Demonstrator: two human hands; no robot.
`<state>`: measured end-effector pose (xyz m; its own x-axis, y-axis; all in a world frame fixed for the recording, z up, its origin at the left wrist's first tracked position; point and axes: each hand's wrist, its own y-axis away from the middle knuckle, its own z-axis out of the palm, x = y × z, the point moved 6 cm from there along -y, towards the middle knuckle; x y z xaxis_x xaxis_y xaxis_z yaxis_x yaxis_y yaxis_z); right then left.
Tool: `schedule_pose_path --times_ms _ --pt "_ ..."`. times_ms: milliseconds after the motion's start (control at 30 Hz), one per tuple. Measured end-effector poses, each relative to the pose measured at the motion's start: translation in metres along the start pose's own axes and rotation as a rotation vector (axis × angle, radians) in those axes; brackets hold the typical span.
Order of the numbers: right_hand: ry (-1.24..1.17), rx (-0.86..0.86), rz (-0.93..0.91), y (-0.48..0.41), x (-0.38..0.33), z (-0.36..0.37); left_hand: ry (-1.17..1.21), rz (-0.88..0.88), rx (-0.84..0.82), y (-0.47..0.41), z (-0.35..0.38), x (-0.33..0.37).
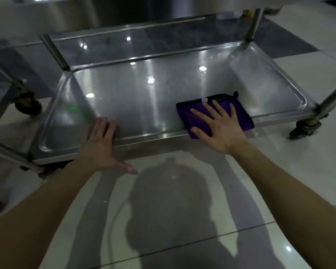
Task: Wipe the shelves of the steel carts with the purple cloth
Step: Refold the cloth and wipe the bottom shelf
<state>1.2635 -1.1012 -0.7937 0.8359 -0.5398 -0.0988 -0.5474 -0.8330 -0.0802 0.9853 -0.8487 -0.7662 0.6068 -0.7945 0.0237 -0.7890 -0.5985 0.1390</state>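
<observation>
Pale glossy floor tiles (299, 191) lie near me, bearing my shadow (173, 191); a dark grey floor patch (291, 41) lies far right.

purple cloth (241, 113), silver steel shelf (136, 101), pale grey floor tiles (299, 171)

Dim indoors. Glossy pale tiled floor (308, 171) with thin dark grout lines (202, 239), ceiling-light glint (288, 249), broad shadow (169, 200) mid-floor; darker grey patch (291, 39) far right.
</observation>
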Motion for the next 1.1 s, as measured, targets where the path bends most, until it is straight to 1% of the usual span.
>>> schedule_pose_path --times_ms 133,267,333,433,600,733,800,933,1033,1100 --pt "-0.001 0.020 -0.010 -0.004 -0.035 0.005 0.044 0.053 0.004 -0.004 0.004 0.002" --pt "-0.034 -0.012 -0.101 -0.023 -0.120 0.016 0.014 0.051 0.041 -0.003 0.008 0.000" --pt "-0.002 -0.049 -0.135 -0.032 -0.163 0.025 -0.001 0.054 0.055 -0.004 0.011 0.000" --pt "0.042 -0.049 -0.156 -0.037 -0.190 0.029 -0.002 0.048 0.071 -0.005 0.013 -0.003" --pt "0.015 -0.093 -0.226 -0.032 -0.158 0.027 -0.002 0.053 0.090 -0.006 0.014 -0.004" --pt "-0.060 -0.055 -0.210 -0.016 -0.099 0.014 0.005 0.059 0.117 -0.007 0.015 -0.006" --pt "-0.051 -0.069 -0.165 -0.011 -0.063 0.008 0.011 0.072 0.123 -0.008 0.016 -0.007" --pt "-0.100 -0.169 -0.006 -0.028 -0.010 0.004 0.004 0.076 0.143 -0.008 0.018 -0.006" --pt "-0.095 -0.221 0.086 -0.060 0.010 0.007 0.011 0.074 0.150 -0.007 0.017 -0.003" --pt "-0.079 -0.231 0.112 -0.087 0.013 0.010 0.014 0.075 0.140 -0.007 0.017 -0.001"
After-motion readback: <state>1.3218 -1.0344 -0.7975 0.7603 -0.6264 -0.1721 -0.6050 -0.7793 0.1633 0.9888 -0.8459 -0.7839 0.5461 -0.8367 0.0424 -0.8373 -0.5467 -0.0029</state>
